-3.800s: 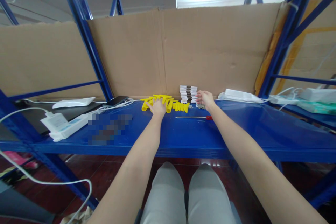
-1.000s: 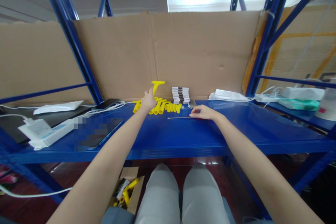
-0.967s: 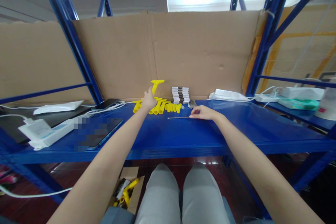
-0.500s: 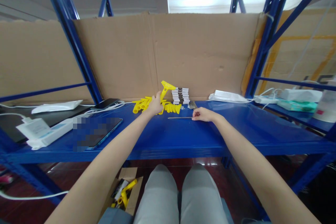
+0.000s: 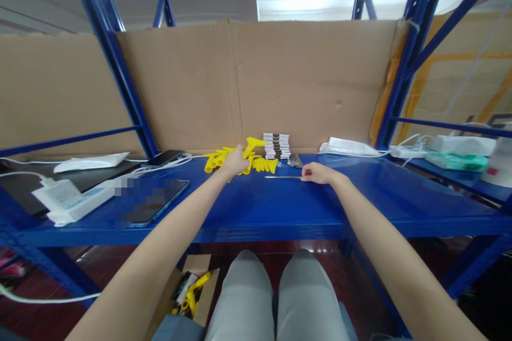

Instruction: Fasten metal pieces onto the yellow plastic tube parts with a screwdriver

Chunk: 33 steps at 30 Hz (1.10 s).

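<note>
My left hand is closed around the handle of a yellow scraper, whose wide T-shaped head sticks out above the fingers. It is over a pile of yellow tubular handles near the back of the blue shelf. My right hand pinches a thin metal rod, which points left, just above the shelf; its gripped end is hidden in my fingers. Between the hands are a row of small yellow pieces, small silvery bits, a small clear bag and stacked white packets with dark bands.
A cardboard sheet stands along the back of the blue shelf. At left lie a phone, a power strip and cables. A white packet lies at back right. Below, an open carton holds yellow parts.
The scraper in my left hand has come down and its head has tilted lower towards the pile. My right hand with the rod has shifted slightly right, along with the view.
</note>
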Each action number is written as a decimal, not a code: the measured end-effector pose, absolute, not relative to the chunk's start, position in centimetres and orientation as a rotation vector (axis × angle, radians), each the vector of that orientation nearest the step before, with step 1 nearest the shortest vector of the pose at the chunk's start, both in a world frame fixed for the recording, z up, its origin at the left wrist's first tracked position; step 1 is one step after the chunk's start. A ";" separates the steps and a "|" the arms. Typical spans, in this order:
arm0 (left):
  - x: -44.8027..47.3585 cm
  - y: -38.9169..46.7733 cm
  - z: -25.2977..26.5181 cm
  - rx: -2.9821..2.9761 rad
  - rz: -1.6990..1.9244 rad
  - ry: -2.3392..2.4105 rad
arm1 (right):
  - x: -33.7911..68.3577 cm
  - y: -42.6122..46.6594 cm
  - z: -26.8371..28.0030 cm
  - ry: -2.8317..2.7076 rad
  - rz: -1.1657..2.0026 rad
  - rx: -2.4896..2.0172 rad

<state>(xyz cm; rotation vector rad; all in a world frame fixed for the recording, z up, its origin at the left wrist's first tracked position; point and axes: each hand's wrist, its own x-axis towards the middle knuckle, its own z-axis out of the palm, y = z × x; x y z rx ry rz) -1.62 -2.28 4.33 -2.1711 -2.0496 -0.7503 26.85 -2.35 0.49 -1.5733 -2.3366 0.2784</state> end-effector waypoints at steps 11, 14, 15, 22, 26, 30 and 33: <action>-2.1 -4.3 4.1 -2.375 -0.419 -2.029 | 28.7 -3.0 1.4 -2.237 0.095 -1.833; -2.0 -4.9 3.9 -2.426 -0.293 -1.974 | 29.1 -2.7 1.4 -2.172 0.022 -1.945; -2.0 -5.1 3.8 -2.438 -0.257 -1.952 | 29.3 -2.5 1.3 -2.149 -0.003 -1.992; -1.3 -5.2 3.0 -2.501 -0.169 -1.808 | 29.7 -2.3 1.0 -1.875 -0.082 -2.270; -1.0 -4.3 2.2 -2.578 -0.133 -1.695 | 29.4 -2.8 1.0 -1.796 -0.031 -2.345; -0.5 -3.7 1.5 -2.619 -0.172 -1.656 | 29.0 -2.8 0.8 -1.765 -0.019 -2.374; -0.1 -3.5 1.2 -2.626 -0.219 -1.633 | 29.0 -2.6 0.7 -1.758 -0.027 -2.387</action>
